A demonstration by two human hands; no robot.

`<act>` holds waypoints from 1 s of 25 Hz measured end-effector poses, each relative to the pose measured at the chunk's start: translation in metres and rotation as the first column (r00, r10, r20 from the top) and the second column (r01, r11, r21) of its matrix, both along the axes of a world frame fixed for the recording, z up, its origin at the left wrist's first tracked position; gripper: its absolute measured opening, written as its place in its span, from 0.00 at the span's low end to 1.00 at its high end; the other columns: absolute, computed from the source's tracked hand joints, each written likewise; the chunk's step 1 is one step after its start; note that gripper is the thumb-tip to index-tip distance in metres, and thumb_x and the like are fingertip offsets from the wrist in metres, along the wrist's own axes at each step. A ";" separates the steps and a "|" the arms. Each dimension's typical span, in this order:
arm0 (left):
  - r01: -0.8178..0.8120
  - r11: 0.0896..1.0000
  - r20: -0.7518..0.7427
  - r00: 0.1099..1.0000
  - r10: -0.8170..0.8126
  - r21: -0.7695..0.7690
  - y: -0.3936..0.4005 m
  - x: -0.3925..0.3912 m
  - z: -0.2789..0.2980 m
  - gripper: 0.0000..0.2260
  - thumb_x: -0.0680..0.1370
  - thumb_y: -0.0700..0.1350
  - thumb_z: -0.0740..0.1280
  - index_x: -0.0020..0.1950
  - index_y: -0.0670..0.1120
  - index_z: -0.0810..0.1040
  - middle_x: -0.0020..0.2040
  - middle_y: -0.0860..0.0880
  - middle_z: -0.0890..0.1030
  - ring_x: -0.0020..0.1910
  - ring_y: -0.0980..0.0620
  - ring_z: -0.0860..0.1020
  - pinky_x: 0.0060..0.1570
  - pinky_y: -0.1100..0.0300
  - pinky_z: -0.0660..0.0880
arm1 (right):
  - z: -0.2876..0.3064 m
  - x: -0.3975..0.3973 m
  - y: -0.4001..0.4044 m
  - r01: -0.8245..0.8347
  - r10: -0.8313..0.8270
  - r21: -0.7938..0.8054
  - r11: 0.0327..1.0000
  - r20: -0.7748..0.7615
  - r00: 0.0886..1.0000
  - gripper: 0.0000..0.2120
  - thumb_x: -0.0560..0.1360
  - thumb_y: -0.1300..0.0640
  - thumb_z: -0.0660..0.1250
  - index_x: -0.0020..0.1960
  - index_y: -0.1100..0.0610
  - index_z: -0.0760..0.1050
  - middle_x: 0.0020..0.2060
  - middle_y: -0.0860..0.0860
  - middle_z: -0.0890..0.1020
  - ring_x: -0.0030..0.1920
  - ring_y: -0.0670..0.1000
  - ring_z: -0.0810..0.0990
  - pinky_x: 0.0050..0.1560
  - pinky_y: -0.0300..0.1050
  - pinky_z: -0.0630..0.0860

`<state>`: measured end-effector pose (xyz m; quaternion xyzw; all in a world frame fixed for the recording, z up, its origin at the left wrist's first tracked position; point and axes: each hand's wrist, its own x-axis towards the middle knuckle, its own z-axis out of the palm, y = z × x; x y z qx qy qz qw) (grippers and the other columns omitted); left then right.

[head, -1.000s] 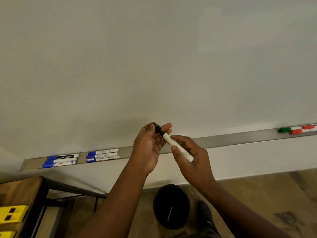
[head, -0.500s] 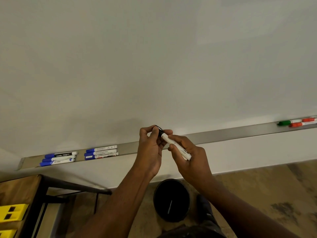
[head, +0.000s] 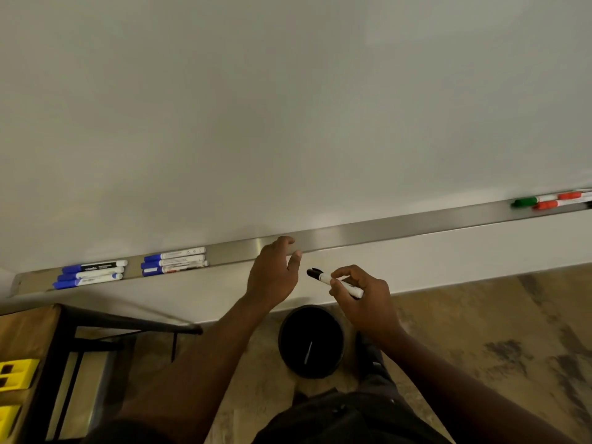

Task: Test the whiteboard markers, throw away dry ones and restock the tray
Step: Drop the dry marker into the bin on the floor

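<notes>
My right hand (head: 365,296) grips a white marker with a black cap (head: 333,282), cap end pointing left. My left hand (head: 275,274) hangs open just left of the cap, holding nothing, its fingertips by the metal tray (head: 384,229) under the blank whiteboard (head: 288,107). Two groups of blue-capped markers (head: 91,274) (head: 174,260) lie on the tray's left end. A green marker (head: 525,201) and red markers (head: 555,203) lie at its right end. A black bin (head: 311,341) stands on the floor below my hands, with one marker inside.
A wooden table with a black metal frame (head: 48,331) stands at the lower left, carrying yellow boxes (head: 16,373). The floor (head: 480,331) is brown and mottled.
My left hand has let go of the marker's cap end and opened. Both hands dropped lower, and the capped marker stays in my right hand.
</notes>
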<state>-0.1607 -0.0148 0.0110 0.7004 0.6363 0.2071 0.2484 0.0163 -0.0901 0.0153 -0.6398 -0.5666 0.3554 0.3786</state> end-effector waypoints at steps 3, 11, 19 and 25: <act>0.209 0.977 -0.287 0.934 -0.214 -0.050 0.010 -0.007 -0.019 0.23 0.81 0.51 0.60 0.74 0.45 0.62 0.77 0.46 0.61 0.75 0.47 0.59 0.71 0.52 0.60 | -0.035 0.008 -0.009 -0.062 0.086 -0.148 0.987 0.160 0.983 0.04 0.77 0.51 0.67 0.51 0.48 0.78 0.38 0.43 0.83 0.34 0.43 0.80 0.33 0.31 0.74; 0.265 0.936 -0.430 0.835 -0.344 -0.233 0.020 -0.002 -0.053 0.35 0.80 0.57 0.58 0.79 0.47 0.44 0.80 0.49 0.42 0.78 0.49 0.43 0.76 0.50 0.46 | -0.112 0.028 -0.024 -0.127 0.209 -0.494 0.860 0.114 0.971 0.08 0.80 0.54 0.60 0.54 0.51 0.77 0.39 0.47 0.80 0.37 0.48 0.78 0.36 0.40 0.72; 0.242 0.941 -0.463 0.823 -0.327 -0.235 0.020 -0.001 -0.057 0.38 0.79 0.56 0.61 0.79 0.48 0.40 0.79 0.50 0.38 0.78 0.51 0.39 0.76 0.51 0.44 | -0.158 0.036 -0.042 -0.126 0.337 -0.806 0.579 0.095 0.937 0.12 0.80 0.59 0.57 0.41 0.58 0.75 0.36 0.55 0.82 0.32 0.52 0.79 0.33 0.41 0.75; 0.228 0.946 -0.474 0.823 -0.313 -0.228 0.019 0.001 -0.058 0.39 0.79 0.54 0.62 0.79 0.48 0.39 0.79 0.50 0.36 0.78 0.51 0.39 0.76 0.51 0.44 | -0.160 0.024 -0.029 -0.171 0.428 -0.809 0.562 0.107 0.897 0.11 0.81 0.52 0.56 0.49 0.56 0.73 0.35 0.50 0.76 0.31 0.49 0.73 0.32 0.42 0.71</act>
